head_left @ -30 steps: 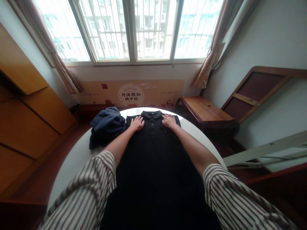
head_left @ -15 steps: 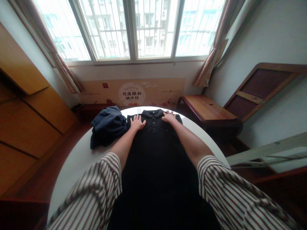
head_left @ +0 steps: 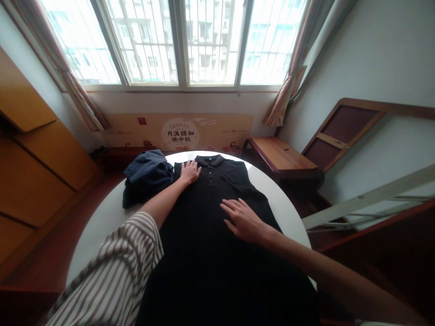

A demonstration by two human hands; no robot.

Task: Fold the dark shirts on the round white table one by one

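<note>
- I am pressing my left hand (head_left: 189, 173) flat on the upper chest of a black polo shirt (head_left: 207, 226), just below the collar (head_left: 207, 159) and beside the button placket (head_left: 210, 174); its fingers are open and spread, gripping nothing.
- I am resting my right hand (head_left: 242, 221) lower on the shirt's front, towards its right-hand edge in view, with the fingers open and fanned out, pinching no cloth.
- The shirt is lying face up on a round white table (head_left: 287, 203), collar at the far side and body running towards me, and it is looking smooth across the chest.
- I am seeing no fold across its body so far, and no sleeves are spread out, though the dark cloth hides detail and I cannot tell how they lie.
- A navy cloth bundle (head_left: 147, 176) is sitting crumpled on the table, just beside the shirt and near my left hand, and nothing is smoothing it.
- A striped sleeve (head_left: 115, 262) is covering my left arm, while my right arm is showing bare.
- A wooden bench (head_left: 282, 154) is standing beyond the table, under the barred window (head_left: 180, 40).
</note>
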